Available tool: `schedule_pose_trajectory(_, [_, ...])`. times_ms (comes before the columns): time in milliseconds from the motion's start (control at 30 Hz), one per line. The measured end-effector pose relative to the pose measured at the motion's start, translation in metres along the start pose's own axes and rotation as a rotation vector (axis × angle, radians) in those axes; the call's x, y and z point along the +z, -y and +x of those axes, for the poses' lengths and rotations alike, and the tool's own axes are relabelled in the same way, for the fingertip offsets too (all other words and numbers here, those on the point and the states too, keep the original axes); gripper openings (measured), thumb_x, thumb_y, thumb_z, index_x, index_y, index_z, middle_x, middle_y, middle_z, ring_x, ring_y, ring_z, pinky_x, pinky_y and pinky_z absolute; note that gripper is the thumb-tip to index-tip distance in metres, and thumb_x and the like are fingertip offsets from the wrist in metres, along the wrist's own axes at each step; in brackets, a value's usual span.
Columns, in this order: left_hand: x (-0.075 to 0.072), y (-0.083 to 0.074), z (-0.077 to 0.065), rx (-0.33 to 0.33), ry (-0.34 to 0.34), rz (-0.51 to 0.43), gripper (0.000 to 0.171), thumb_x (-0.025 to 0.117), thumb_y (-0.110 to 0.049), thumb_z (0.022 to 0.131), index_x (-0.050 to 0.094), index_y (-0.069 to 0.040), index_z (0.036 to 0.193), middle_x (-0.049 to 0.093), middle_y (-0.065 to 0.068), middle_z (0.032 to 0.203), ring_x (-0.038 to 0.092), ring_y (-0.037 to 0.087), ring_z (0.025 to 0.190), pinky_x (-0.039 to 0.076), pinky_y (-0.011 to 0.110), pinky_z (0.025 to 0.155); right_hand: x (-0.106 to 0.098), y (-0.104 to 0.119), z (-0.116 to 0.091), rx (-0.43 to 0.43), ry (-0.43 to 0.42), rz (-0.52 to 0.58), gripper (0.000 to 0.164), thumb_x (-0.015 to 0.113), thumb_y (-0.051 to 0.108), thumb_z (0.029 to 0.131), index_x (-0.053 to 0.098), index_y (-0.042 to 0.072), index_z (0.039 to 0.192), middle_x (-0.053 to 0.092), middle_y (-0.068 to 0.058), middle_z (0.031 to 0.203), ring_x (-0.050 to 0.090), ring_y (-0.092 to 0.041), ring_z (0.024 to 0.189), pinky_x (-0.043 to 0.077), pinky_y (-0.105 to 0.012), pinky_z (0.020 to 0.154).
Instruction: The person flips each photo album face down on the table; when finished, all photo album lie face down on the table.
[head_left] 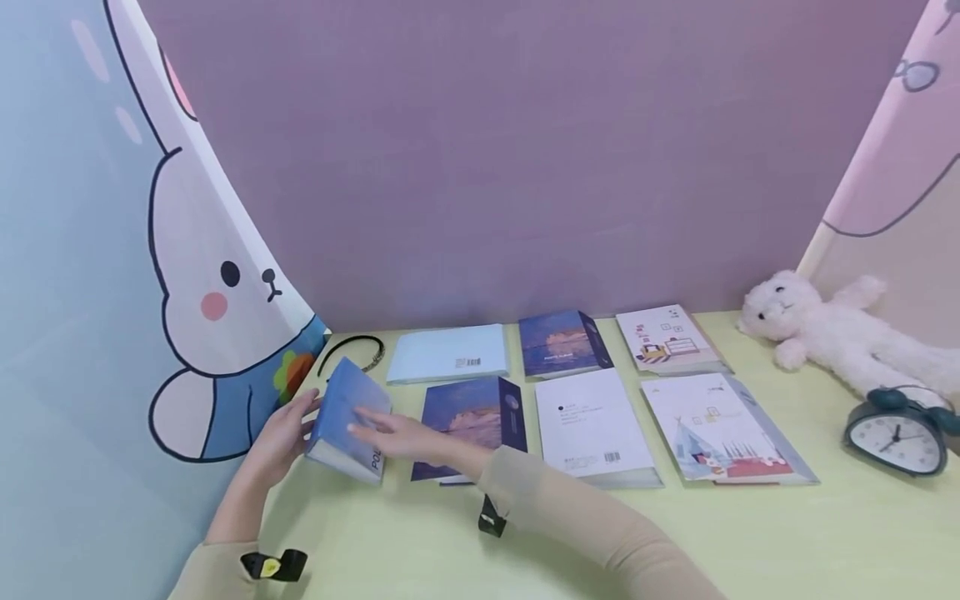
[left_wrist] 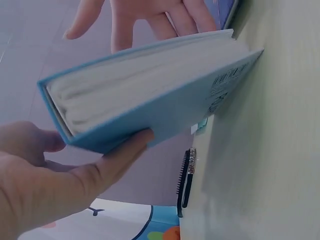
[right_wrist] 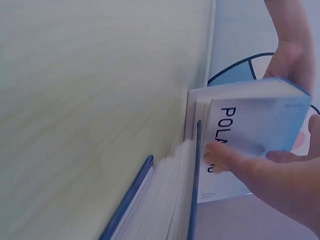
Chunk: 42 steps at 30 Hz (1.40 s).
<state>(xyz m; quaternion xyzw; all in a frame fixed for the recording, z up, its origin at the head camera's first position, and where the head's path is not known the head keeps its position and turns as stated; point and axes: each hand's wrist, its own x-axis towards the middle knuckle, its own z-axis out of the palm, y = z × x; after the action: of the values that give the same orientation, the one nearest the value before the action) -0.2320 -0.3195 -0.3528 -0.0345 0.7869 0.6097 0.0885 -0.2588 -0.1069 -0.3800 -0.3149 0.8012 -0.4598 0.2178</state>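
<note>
A thick blue-and-white photo album [head_left: 347, 394] stands tilted at the left of the table, its lower edge near the tabletop. My left hand [head_left: 279, 442] grips it by the spine side, thumb and fingers on opposite covers. In the left wrist view the white page block [left_wrist: 150, 82] shows between the covers. Across the front cover, lettered "POLA", reaches my right hand [head_left: 401, 437] with its fingers extended. The right wrist view has the right fingers [right_wrist: 225, 156] overlapping that lettering. Just right of it lies a purple album [head_left: 468, 417] with a cliff picture.
Several more albums lie in two rows, including a pale blue one [head_left: 450, 352] behind and a white one [head_left: 592, 421]. A black headband [head_left: 352, 340] rests by the left wall. At right are a white plush toy [head_left: 832, 329] and a dark alarm clock [head_left: 896, 433].
</note>
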Motion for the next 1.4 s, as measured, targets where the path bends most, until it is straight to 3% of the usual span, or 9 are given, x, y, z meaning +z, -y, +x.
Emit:
schedule_pose_trajectory(233, [0.002,-0.001,0.004,0.013,-0.026,-0.004,0.077,0.026,-0.058,0.097,0.013,-0.004,0.150,0.012,0.017,0.157,0.022,0.042,0.140,0.034,0.045,0.109,0.001,0.002,0.007,0.022,-0.114,0.093,0.059,0.038,0.060,0.093,0.041,0.026,0.142,0.045,-0.001,0.143,0.045,-0.023,0.129,0.044,-0.041,0.100])
schedule_pose_trajectory(400, [0.004,0.000,0.004,0.027,-0.023,-0.035,0.069,0.028,-0.052,0.099,0.019,-0.007,0.150,0.017,0.015,0.156,0.026,0.038,0.139,0.048,0.025,0.095,-0.003,0.005,0.009,0.049,-0.138,0.270,0.058,0.042,0.056,0.094,0.046,0.018,0.137,0.053,-0.006,0.134,0.052,-0.024,0.120,0.051,-0.046,0.090])
schedule_pose_trajectory(533, [0.008,0.003,0.005,0.073,0.024,-0.033,0.063,0.027,-0.046,0.102,0.023,-0.004,0.148,0.020,0.016,0.154,0.025,0.036,0.140,0.049,0.020,0.092,-0.004,0.007,0.006,0.085,-0.165,0.296,0.062,0.045,0.058,0.092,0.047,0.015,0.136,0.053,-0.006,0.133,0.054,-0.026,0.118,0.052,-0.049,0.087])
schedule_pose_trajectory(633, [0.011,0.006,0.006,0.091,0.064,0.007,0.064,0.026,-0.046,0.102,0.020,-0.003,0.148,0.019,0.018,0.153,0.022,0.038,0.140,0.047,0.026,0.097,-0.006,0.010,0.005,0.101,-0.191,0.278,0.065,0.047,0.060,0.090,0.048,0.015,0.136,0.054,-0.006,0.133,0.055,-0.026,0.117,0.053,-0.049,0.085])
schedule_pose_trajectory(800, [0.018,0.011,0.008,0.092,0.134,0.034,0.063,0.032,-0.047,0.100,0.022,-0.005,0.146,0.019,0.020,0.152,0.025,0.044,0.137,0.048,0.041,0.098,-0.010,0.010,0.004,0.062,-0.234,0.295,0.063,0.058,0.049,0.088,0.042,0.017,0.140,0.052,-0.007,0.135,0.056,-0.026,0.115,0.055,-0.048,0.078])
schedule_pose_trajectory(1033, [0.024,0.014,0.012,0.068,0.222,0.075,0.060,0.037,-0.047,0.099,0.024,-0.015,0.148,0.018,0.017,0.154,0.025,0.045,0.138,0.047,0.051,0.097,-0.013,0.002,0.004,0.095,-0.292,0.362,0.081,0.069,0.039,0.083,0.026,0.013,0.147,0.045,-0.014,0.138,0.054,-0.032,0.118,0.055,-0.047,0.079])
schedule_pose_trajectory(1200, [0.025,0.018,0.012,0.056,0.223,0.149,0.057,0.035,-0.045,0.100,0.023,-0.021,0.150,0.016,0.016,0.156,0.022,0.042,0.139,0.043,0.057,0.098,-0.015,0.001,0.003,0.107,-0.304,0.371,0.082,0.071,0.036,0.082,0.026,0.008,0.145,0.047,-0.016,0.134,0.057,-0.030,0.111,0.055,-0.047,0.078])
schedule_pose_trajectory(1400, [0.024,0.022,0.013,0.036,0.184,0.211,0.058,0.041,-0.044,0.099,0.027,-0.019,0.149,0.019,0.015,0.155,0.022,0.042,0.139,0.038,0.062,0.100,-0.014,-0.001,0.005,0.099,-0.378,0.289,0.080,0.075,0.036,0.078,0.034,0.006,0.140,0.052,-0.013,0.128,0.057,-0.026,0.110,0.053,-0.041,0.085])
